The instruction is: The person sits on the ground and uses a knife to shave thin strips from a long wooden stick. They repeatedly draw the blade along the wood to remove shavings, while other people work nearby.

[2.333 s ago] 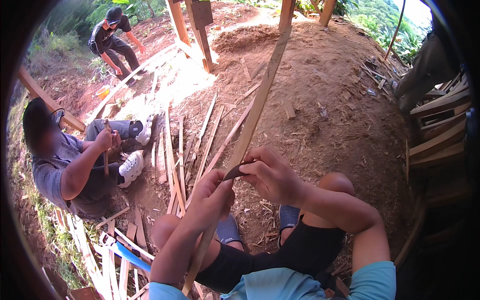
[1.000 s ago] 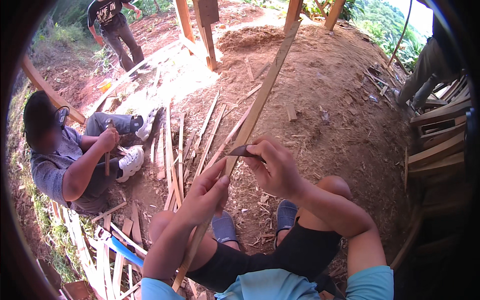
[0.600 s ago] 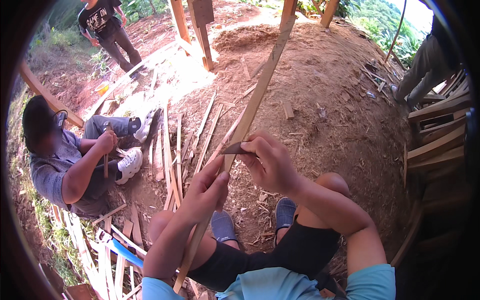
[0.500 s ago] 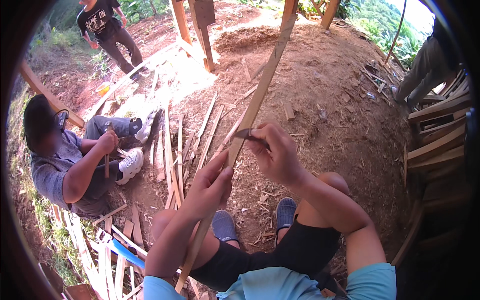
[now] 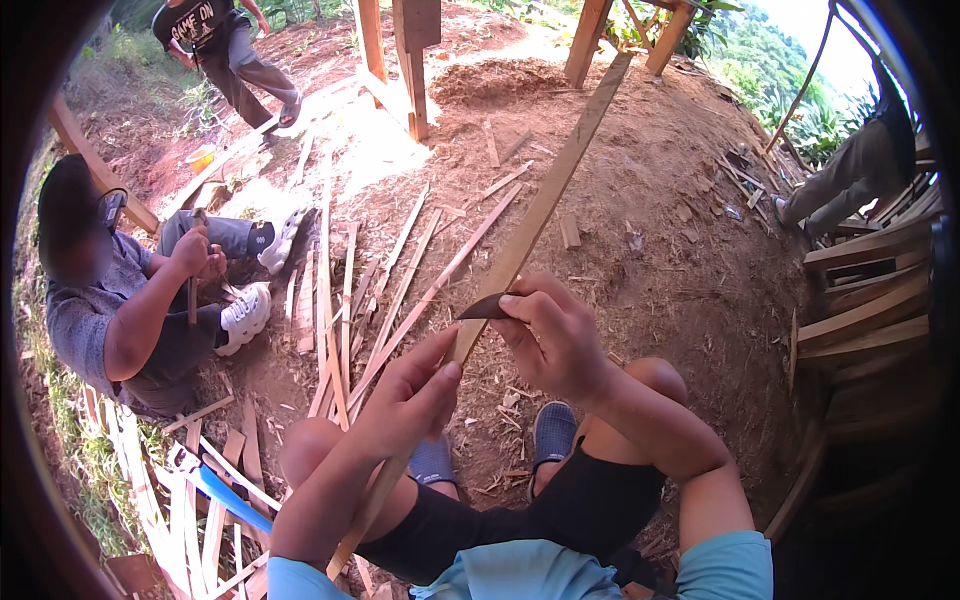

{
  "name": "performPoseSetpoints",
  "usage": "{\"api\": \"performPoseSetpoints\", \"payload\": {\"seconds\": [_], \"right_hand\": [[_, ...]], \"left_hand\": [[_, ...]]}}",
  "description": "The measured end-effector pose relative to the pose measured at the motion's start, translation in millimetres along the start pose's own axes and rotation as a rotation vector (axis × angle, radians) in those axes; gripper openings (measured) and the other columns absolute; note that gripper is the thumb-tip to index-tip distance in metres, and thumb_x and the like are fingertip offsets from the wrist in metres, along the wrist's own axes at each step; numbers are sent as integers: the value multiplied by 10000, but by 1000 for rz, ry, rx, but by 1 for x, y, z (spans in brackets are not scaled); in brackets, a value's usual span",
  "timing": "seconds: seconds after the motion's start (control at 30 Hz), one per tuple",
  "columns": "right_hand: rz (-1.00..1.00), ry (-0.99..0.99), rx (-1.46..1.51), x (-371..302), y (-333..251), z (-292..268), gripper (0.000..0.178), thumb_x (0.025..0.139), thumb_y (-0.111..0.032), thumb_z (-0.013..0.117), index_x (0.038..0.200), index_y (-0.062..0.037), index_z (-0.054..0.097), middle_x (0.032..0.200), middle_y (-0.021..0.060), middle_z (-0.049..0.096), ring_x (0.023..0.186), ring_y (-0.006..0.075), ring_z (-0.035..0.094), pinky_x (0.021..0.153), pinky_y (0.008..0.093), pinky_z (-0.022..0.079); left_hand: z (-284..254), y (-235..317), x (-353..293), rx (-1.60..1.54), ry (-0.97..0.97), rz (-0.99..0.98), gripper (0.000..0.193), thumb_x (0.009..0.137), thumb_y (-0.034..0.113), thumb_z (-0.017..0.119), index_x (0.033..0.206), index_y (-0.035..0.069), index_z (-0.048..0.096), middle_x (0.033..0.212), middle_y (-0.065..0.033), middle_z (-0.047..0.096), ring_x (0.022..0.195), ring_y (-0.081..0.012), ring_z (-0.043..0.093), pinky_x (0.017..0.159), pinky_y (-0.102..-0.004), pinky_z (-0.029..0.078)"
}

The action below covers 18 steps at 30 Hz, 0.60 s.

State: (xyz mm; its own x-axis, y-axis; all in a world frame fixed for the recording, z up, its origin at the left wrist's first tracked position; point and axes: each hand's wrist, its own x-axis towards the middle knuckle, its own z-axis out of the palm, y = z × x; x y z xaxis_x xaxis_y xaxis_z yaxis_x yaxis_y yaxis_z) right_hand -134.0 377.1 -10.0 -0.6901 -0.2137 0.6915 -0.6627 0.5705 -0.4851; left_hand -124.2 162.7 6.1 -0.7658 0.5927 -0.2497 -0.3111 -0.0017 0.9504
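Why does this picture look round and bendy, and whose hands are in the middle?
There's no robot here, just somebody's bare left hand and right hand. A camera on their head looks down, and its very wide lens makes straight things look curved. The left hand holds a long wooden strip. The right hand pinches a small, dark, pointed blade, which crosses the strip in this view. On the brown ground lie more thin wood pieces. Another person sits over on the left.
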Motion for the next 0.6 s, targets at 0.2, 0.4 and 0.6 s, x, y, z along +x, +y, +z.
{"api": "performPoseSetpoints", "payload": {"seconds": [0.2,0.4,0.6], "right_hand": [[36,110,76,5,5,4,125,860,-111,651,901,-45,553,807,97,565,652,256,568,558,358,456],[427,330,89,8,57,-28,180,953,-211,578,916,-58,490,770,13,511,571,49,407,448,223,341],[-35,8,1,-1,3,-5,154,873,-82,661,934,-19,534,864,113,588,713,159,611,551,283,484]], "left_hand": [[-2,1,1,14,12,7,499,1006,189,450,1455,35,295,573,36,443,437,-52,426,419,-207,366],[6,3,-5,76,-7,-23,476,996,203,468,1423,19,365,625,27,478,461,-49,465,432,-203,394],[-3,2,-1,49,-31,-43,475,1000,189,455,1432,27,346,600,38,464,448,-49,454,403,-215,373]]}}
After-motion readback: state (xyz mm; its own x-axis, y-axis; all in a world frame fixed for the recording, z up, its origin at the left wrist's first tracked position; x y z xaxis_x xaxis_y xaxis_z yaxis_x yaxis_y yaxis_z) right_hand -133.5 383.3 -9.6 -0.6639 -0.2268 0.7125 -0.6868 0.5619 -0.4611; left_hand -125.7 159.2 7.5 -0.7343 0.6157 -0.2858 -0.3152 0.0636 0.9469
